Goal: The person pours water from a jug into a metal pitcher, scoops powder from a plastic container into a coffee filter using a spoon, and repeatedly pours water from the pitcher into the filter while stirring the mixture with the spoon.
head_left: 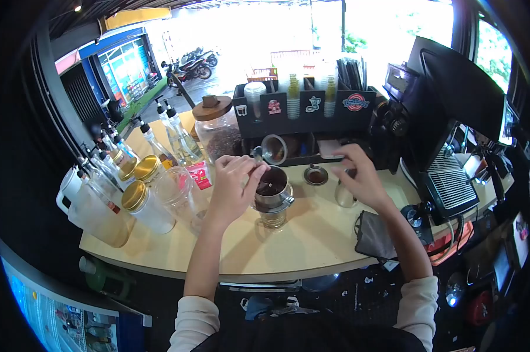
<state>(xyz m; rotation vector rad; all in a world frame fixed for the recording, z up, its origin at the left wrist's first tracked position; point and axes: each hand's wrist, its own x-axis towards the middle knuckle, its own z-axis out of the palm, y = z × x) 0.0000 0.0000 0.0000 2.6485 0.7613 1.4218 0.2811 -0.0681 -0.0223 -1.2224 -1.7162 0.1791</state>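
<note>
My left hand [235,182] is closed, its fingertips pinched together over a metal coffee filter cup [271,202]. A small shiny metal end [258,154] pokes up at those fingertips; I cannot make out what it belongs to. Dark coffee grounds [269,186] show inside the cup, which stands on a glass-like base [273,220]. On the right, my right hand [362,176] has its fingers curved and apart above a metal cylinder [346,196]. The hand partly hides that cylinder, and I cannot tell whether they touch. A small round metal dish [316,175] with brown contents lies between the hands.
Gold-lidded jars [135,196], a plastic jug [95,214] and pump bottles [153,144] crowd the counter's left. A coffee bean jar [217,132] and a black cup organizer [303,111] stand behind. A grey cloth [373,236] and an espresso machine [452,182] are right.
</note>
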